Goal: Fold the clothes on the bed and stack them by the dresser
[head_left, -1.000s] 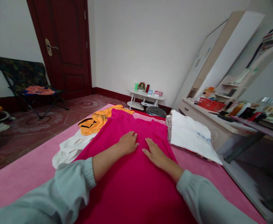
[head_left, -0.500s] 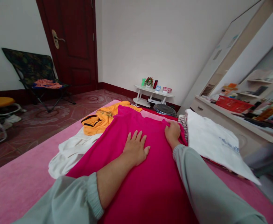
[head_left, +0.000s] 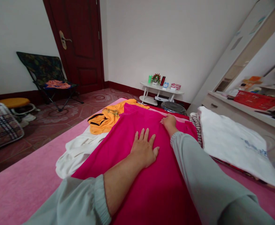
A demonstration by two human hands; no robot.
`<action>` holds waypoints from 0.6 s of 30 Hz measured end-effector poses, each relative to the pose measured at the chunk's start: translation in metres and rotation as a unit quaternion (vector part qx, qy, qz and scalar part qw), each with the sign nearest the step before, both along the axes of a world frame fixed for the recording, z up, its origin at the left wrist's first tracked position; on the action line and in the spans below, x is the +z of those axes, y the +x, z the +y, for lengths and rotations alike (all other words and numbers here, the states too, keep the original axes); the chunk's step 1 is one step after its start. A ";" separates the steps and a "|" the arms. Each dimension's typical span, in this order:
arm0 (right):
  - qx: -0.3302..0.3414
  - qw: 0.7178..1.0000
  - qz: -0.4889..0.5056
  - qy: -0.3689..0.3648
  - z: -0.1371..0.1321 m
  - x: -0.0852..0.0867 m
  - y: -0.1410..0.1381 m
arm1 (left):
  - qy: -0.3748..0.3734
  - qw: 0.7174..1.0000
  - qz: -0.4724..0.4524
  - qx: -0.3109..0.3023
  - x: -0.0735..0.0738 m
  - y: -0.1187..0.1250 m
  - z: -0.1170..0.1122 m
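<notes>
A magenta shirt [head_left: 167, 178] is spread over the pink bed cover, its upper edge pointing away from me. My left hand [head_left: 145, 148] lies flat on the middle of it, fingers spread. Farther right, my right hand [head_left: 169, 124] has its fingers closed on the cloth near the shirt's far edge; the fingertips are partly hidden. Along the shirt's left side lie an orange shirt [head_left: 108, 125] with dark trim and a white garment [head_left: 73, 156], both partly covered by it.
White folded clothing [head_left: 233, 140] lies to the right, beside a striped garment [head_left: 195, 125]. The pink bed cover [head_left: 22, 184] extends left. Beyond the bed stand a low white table [head_left: 149, 86], a folding chair [head_left: 44, 70] and a dresser holding a red basket [head_left: 257, 99].
My right hand has let go of the shirt's right shoulder area and shifted left along its far edge. My left hand stays flat on the cloth. The view has turned slightly left.
</notes>
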State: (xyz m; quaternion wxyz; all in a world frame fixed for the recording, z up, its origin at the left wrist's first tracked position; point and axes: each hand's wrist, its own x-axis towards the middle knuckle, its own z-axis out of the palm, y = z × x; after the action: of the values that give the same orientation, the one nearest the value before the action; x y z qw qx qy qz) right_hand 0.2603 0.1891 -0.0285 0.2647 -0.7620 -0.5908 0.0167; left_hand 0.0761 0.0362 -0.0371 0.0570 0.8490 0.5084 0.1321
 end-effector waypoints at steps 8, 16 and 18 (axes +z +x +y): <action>0.157 0.986 -0.060 0.000 -0.061 -0.012 0.000 | -0.006 1.000 -0.004 0.010 -0.001 0.000 0.000; -0.070 0.973 -0.139 -0.170 -0.073 -0.006 0.048 | -0.008 1.000 -0.006 0.008 -0.002 -0.001 0.001; -0.003 0.976 -0.172 -0.130 -0.081 -0.005 0.035 | -0.011 1.000 -0.006 0.008 -0.001 -0.001 0.000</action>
State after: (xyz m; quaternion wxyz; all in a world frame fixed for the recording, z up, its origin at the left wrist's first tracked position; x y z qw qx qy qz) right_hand 0.2954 0.1085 -0.0339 0.0578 -0.7834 -0.6176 -0.0391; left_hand 0.0747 0.0366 -0.0377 0.0684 0.8437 0.5158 0.1321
